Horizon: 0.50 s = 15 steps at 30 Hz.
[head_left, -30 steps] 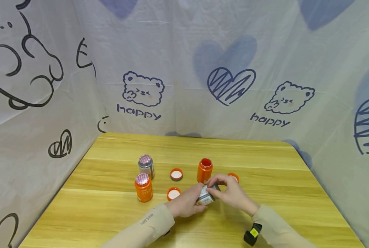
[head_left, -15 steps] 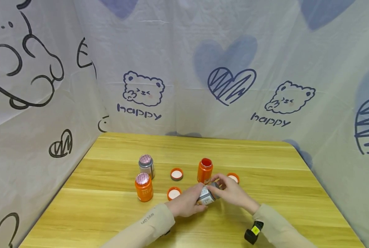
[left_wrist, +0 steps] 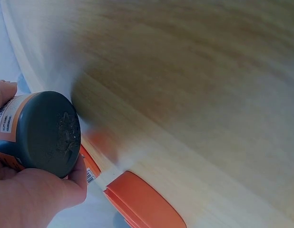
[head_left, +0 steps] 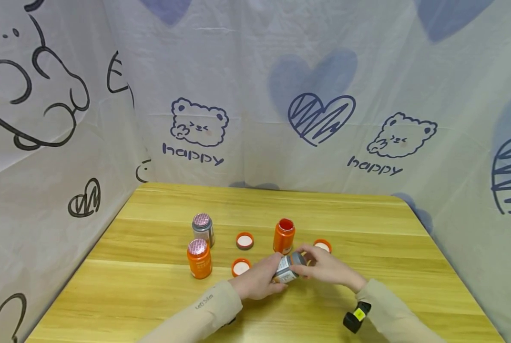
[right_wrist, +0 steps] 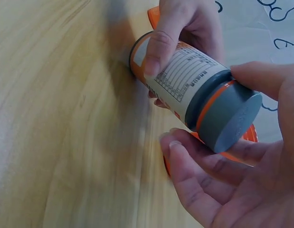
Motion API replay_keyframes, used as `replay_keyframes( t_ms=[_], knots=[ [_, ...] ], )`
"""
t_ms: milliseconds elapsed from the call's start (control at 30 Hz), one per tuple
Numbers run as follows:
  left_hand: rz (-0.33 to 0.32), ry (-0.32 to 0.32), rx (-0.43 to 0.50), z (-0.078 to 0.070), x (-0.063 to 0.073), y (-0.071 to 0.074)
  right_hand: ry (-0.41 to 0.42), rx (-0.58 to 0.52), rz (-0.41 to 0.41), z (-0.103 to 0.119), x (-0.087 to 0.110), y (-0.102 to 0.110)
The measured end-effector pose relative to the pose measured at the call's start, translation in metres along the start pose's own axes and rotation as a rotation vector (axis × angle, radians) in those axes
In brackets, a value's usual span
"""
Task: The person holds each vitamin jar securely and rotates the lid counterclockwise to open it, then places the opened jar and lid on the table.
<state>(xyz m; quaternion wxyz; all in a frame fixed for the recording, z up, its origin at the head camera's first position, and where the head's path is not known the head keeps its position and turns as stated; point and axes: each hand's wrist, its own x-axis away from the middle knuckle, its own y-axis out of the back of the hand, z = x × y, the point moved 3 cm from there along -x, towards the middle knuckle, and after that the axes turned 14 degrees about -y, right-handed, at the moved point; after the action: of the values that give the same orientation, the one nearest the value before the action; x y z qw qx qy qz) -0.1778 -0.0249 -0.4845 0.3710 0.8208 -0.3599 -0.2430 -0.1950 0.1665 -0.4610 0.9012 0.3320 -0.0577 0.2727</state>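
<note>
Tilted above the table, a grey supplement bottle [head_left: 284, 270] with a white printed label is gripped round its body by my left hand [head_left: 257, 278]. Its dark base [left_wrist: 52, 133] faces the left wrist camera. A grey screw cap [right_wrist: 230, 118] with an orange ring sits on the bottle's end. My right hand [head_left: 326, 267] is spread loosely about that cap. In the right wrist view the thumb [right_wrist: 261, 78] lies at the cap's edge, while the front fingertips [right_wrist: 173, 142] stand apart from it.
An uncapped orange bottle [head_left: 284, 238] stands just behind my hands. On the left are a foil-sealed grey bottle [head_left: 203, 232] and a foil-sealed orange bottle [head_left: 199, 263]. Upturned caps lie on the table: a grey one [head_left: 244, 241], an orange one [head_left: 240, 268] and another orange one [head_left: 322, 245].
My right hand has turned and shifted slightly right and down, its fingers loosening round the cap, which shows more now. The left hand and the bottle have barely moved.
</note>
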Motion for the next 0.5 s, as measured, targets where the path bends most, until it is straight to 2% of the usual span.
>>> replay_keyframes(
  t_ms=[267,500],
  knots=[
    [-0.008,-0.023,-0.004,0.0028,-0.0016,-0.0019,-0.007,0.032,0.045,-0.0010,0.0012,0.0039],
    [-0.002,0.002,0.010,0.0036,-0.0019,-0.0026,0.065,0.160,-0.028,0.0022,0.0043,0.0041]
  ],
)
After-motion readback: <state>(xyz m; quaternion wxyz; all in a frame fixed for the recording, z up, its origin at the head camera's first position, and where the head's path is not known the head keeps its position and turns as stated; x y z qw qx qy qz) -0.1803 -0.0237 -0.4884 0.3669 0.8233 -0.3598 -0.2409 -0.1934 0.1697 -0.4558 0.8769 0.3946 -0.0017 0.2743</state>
